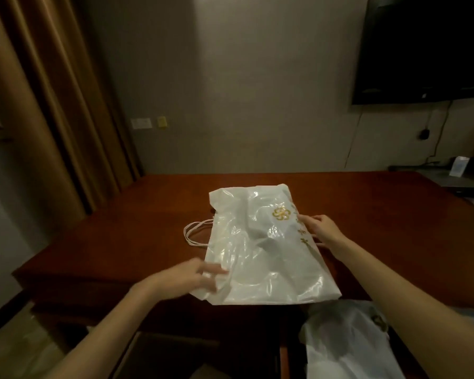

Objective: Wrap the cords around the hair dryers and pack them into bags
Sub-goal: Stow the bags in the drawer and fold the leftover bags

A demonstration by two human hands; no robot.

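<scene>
My right hand (pixel 322 230) pinches the white bag (pixel 268 250) at its 3 o'clock edge, steadying it, while my blurred left hand (pixel 200 277) lies spread-fingered at 7 o'clock, seemingly flattening it.

Bag (pixel 260 250) – glossy white plastic, gold floral emblem plus gold marks along right edge; white cord handles (pixel 196 233). Surface (pixel 126 236) – dark reddish-brown wood. Second bag (pixel 348 343), lower right – translucent white, faint dark-gold emblem. Curtain (pixel 47 99) – tan-brown, vertical folds. Wall (pixel 230 91) – grey-beige. Screen (pixel 424 47) – black.
</scene>
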